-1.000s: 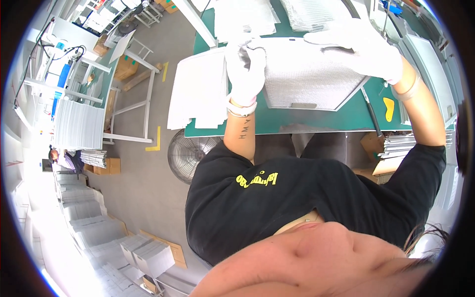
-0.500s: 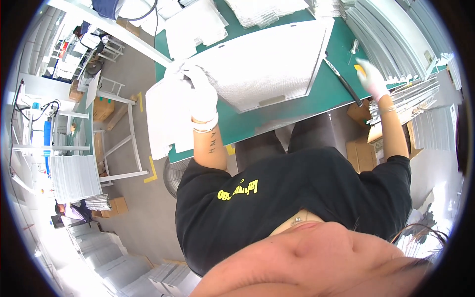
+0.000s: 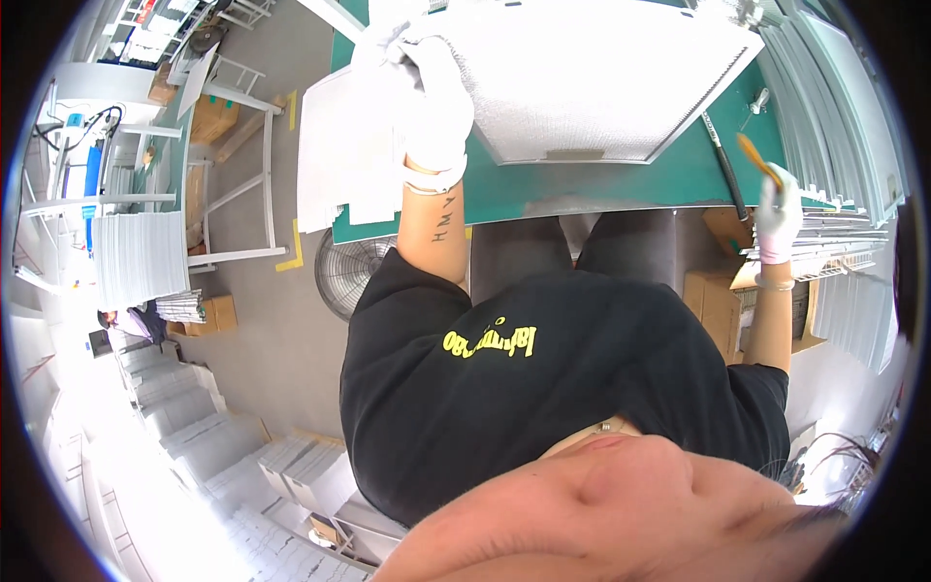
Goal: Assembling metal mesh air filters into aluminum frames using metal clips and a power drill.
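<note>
A large white panel with a fine textured surface [image 3: 601, 87] lies over the green worktable [image 3: 553, 194], a small grey-beige strip at its near edge. My left hand [image 3: 436, 107], in a white glove, has its fingers curled at the panel's left corner; glare blurs the fingertips. Off the table's right side, my right hand [image 3: 779, 218], also gloved, is closed round a slim yellow-orange tool [image 3: 756, 160] pointing up and left. The tool's exact kind is unclear. Between that hand and the panel lies a long thin tool with a black handle [image 3: 729, 175].
White sheets [image 3: 325, 145] overhang the table's left end. Stacked pale panels [image 3: 834, 116] stand at the right, near a small metal item [image 3: 759, 100]. Below the table are a cardboard box [image 3: 713, 301] and a round floor fan [image 3: 349, 276]. A white-framed bench [image 3: 267, 184] stands left.
The view has shifted, so the table sits higher in the picture. My right hand has turned upright and drawn back from the table, showing more of the yellow-orange tool. My left hand remains at the panel's corner.
</note>
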A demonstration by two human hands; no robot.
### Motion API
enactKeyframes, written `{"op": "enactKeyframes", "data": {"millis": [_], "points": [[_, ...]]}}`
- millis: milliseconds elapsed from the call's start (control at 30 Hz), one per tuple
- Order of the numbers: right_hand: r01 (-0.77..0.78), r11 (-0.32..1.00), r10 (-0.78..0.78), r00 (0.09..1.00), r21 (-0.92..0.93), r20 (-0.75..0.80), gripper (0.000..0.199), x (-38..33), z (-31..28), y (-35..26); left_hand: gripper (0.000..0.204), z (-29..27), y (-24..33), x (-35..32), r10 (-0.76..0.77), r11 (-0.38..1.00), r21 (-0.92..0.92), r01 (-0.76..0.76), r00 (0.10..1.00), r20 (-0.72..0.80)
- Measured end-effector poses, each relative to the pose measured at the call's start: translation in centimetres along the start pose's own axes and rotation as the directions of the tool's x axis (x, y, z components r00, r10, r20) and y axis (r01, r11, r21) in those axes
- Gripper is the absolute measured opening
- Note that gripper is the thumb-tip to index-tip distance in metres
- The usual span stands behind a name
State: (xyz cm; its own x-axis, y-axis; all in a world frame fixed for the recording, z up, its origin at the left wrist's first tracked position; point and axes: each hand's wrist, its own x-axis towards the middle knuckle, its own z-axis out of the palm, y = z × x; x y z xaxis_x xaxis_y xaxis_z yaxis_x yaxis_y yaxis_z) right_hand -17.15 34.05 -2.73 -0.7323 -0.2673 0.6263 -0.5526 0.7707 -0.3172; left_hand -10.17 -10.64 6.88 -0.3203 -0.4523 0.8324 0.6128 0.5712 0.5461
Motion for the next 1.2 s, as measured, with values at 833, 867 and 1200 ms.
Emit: {"op": "enactKeyframes", "data": {"millis": [833, 867, 1200], "points": [[0.493, 0.844, -0.519, 0.65, 0.212, 0.555, 0.014, 5.1, 10.2, -23.5, 0.034, 0.9, 0.6, 0.2, -0.034, 0.99, -0.133, 0.041, 0.998, 0.059], [0.495, 0.843, -0.521, 0.65, 0.211, 0.554, 0.014, 4.9, 10.5, -23.8, 0.035, 1.0, 0.7, 0.4, 0.038, 0.999, -0.041, -0.037, 0.999, 0.028], [0.526, 0.835, -0.415, 0.409, 0.162, 0.813, 0.008, 3.1, 14.4, -29.7, 0.039, 0.7, 0.3, -0.3, -0.014, 0.971, -0.237, 0.03, 0.998, 0.068]]}}
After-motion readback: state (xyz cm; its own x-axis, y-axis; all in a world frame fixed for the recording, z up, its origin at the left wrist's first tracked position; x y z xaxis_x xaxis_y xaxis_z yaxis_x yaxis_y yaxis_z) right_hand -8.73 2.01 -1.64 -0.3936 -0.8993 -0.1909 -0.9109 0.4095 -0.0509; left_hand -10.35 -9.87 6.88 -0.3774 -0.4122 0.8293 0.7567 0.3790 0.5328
